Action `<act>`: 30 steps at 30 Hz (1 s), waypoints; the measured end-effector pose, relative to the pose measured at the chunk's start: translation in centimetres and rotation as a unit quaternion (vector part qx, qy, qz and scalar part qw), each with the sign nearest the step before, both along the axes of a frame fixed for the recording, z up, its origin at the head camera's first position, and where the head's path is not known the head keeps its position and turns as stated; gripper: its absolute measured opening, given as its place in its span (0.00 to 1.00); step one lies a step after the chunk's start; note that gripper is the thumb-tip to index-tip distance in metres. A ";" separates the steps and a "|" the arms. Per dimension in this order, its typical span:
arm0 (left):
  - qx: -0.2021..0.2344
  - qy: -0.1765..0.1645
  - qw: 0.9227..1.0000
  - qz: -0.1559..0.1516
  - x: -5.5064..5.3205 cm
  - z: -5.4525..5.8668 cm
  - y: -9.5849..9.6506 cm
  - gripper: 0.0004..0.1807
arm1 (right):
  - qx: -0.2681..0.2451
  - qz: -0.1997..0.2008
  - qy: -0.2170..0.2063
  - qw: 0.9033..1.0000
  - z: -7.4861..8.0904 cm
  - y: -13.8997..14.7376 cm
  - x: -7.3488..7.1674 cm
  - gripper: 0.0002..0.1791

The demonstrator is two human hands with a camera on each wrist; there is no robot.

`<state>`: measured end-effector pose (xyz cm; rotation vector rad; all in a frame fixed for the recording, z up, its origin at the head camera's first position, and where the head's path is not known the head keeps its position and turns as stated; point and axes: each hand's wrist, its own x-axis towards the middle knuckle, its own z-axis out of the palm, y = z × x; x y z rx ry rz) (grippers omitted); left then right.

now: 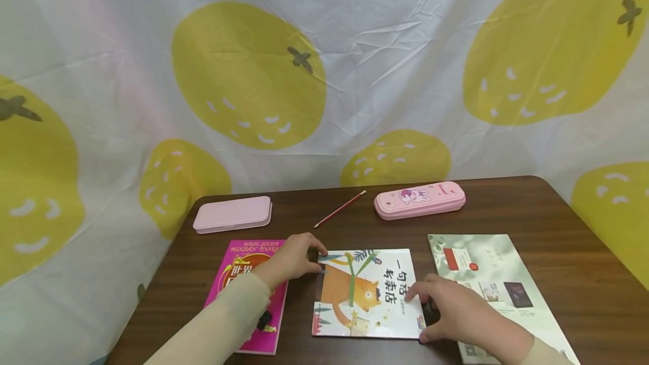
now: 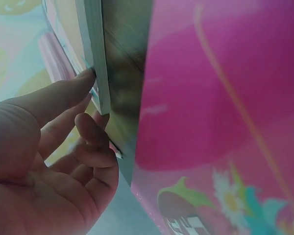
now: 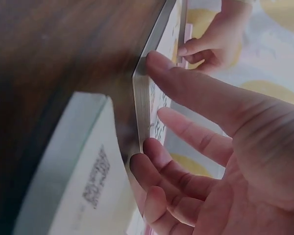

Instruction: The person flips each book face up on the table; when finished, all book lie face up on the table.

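A white picture book (image 1: 370, 297) with an orange cat on its cover lies between both hands in the head view. My left hand (image 1: 293, 261) pinches its far left corner, thumb on the left edge; the left wrist view shows this thumb (image 2: 81, 81) against the page block. At the near right corner, my right hand (image 1: 453, 307) holds the book, with the thumb by the corner and the index finger over the cover. In the right wrist view, the other fingertips (image 3: 154, 149) are at the book's side edge.
Left of it is a magenta book (image 1: 263, 342), partly under the left forearm. A pale green book (image 1: 512, 275) lies on the right, partly behind the right hand. Farther back on the brown table (image 1: 487, 207) are a plain pink case (image 1: 233, 214), a red pencil (image 1: 341, 208) and a pink rabbit-print case (image 1: 419, 200).
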<state>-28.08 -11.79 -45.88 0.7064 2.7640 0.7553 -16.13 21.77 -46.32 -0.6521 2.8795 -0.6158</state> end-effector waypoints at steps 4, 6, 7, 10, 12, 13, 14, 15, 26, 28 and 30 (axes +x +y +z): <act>0.000 0.007 1.000 -0.003 0.2 -0.2 -0.5 0.15 | -0.005 0.008 0.003 1.000 0.0 0.2 -0.5 0.31; -0.001 0.004 1.000 -0.001 0.3 -0.2 -0.8 0.15 | -0.010 0.017 0.008 1.000 0.0 0.4 -0.9 0.31; -0.004 0.001 1.000 0.000 0.4 -0.2 -0.9 0.15 | -0.012 0.018 0.007 1.000 0.0 0.5 -1.0 0.30; -0.011 -0.010 1.000 0.007 0.7 0.0 -1.1 0.15 | -0.018 0.015 0.001 1.000 0.1 0.7 -1.5 0.28; -0.020 -0.014 1.000 0.009 1.0 0.2 -1.2 0.15 | -0.020 0.012 -0.001 1.000 0.1 0.8 -1.9 0.26; -0.025 -0.017 1.000 0.009 1.2 0.3 -1.3 0.15 | -0.023 0.010 -0.002 1.000 0.1 0.8 -2.0 0.25; -0.029 -0.018 0.999 0.010 1.3 0.4 -1.3 0.15 | -0.026 0.011 0.002 1.000 0.1 0.9 -2.1 0.25; -0.032 -0.020 0.999 0.009 1.5 0.5 -1.4 0.15 | -0.028 0.013 0.008 0.999 0.1 1.0 -2.2 0.24; -0.031 -0.028 0.999 0.012 4.4 0.6 -2.3 0.09 | -0.026 0.002 0.036 0.999 0.2 1.3 -4.6 0.18; -0.029 -0.022 0.999 0.009 4.8 0.6 -2.5 0.09 | -0.027 0.007 0.041 0.999 0.2 1.5 -5.1 0.17; -0.024 -0.023 0.999 0.008 5.3 0.6 -2.7 0.09 | -0.030 0.005 0.035 0.999 0.2 1.6 -5.6 0.17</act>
